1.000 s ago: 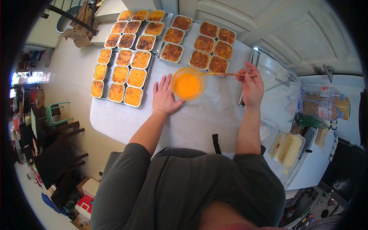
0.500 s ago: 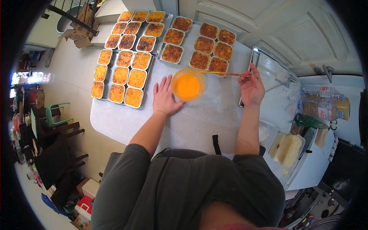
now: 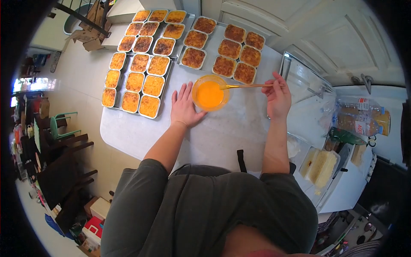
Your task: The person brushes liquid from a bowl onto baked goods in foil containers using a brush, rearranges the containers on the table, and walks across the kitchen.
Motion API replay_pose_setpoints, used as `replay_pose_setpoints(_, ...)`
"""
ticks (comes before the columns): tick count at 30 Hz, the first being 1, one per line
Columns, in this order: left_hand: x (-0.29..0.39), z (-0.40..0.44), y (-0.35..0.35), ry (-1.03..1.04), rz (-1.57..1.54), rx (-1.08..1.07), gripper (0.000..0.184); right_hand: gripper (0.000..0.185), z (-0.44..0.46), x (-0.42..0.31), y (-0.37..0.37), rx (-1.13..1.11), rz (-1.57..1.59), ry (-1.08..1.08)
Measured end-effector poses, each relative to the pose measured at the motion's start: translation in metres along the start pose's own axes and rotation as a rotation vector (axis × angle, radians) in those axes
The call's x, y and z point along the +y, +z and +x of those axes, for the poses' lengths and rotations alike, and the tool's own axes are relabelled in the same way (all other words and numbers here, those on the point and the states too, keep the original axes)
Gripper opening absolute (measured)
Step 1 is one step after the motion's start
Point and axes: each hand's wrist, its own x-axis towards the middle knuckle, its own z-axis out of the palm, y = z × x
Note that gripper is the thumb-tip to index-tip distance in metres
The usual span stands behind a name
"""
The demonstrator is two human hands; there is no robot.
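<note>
A clear bowl point(image 3: 195, 102) of bright orange liquid stands on the pale table in front of me. My left hand point(image 3: 184, 107) lies flat on the tabletop beside it, fingers stretched out and the thumb near the bowl's lower side. In my right hand point(image 3: 279, 96) is the thin wooden handle of a brush point(image 3: 246, 86), pinched between the fingers. Its head reaches over the bowl's right rim, above or at the liquid; whether the tip is wet cannot be made out. Behind the bowl sit browned bakes in foil trays point(image 3: 224, 66).
More foil trays point(image 3: 135, 82) rest on metal sheets at the left and back. A bare metal baking tray point(image 3: 295, 81) lies at the right by the door. Further right are plastic bottles point(image 3: 361, 115) and a container with a pale yellow block point(image 3: 319, 167).
My right hand has moved slightly left and turned, bringing the brush head further into view over the bowl. My left hand has stayed flat in place.
</note>
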Motion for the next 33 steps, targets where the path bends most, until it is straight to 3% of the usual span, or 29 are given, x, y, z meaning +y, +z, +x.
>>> replay_pose_setpoints(5,0.001,-0.001,-0.002,-0.004,-0.002,-0.008,0.089,0.027,-0.025,-0.021,0.035,-0.164,-0.492,-0.281)
replay_pose_setpoints(8,0.000,-0.001,-0.002,0.000,-0.009,-0.003,0.088,0.025,-0.035,-0.035,0.054,-0.254,-0.743,-0.338)
replay_pose_setpoints(14,-0.001,-0.001,-0.002,0.000,-0.022,-0.003,0.088,0.029,-0.032,-0.045,0.085,-0.487,-0.977,-0.580)
replay_pose_setpoints(23,-0.003,-0.003,0.001,-0.001,-0.048,0.000,0.088,0.028,-0.012,-0.062,0.123,-0.804,-1.124,-0.626)
replay_pose_setpoints(33,-0.003,-0.003,0.001,-0.005,-0.047,0.007,0.087,0.026,-0.007,-0.068,0.118,-0.652,-0.945,-0.581)
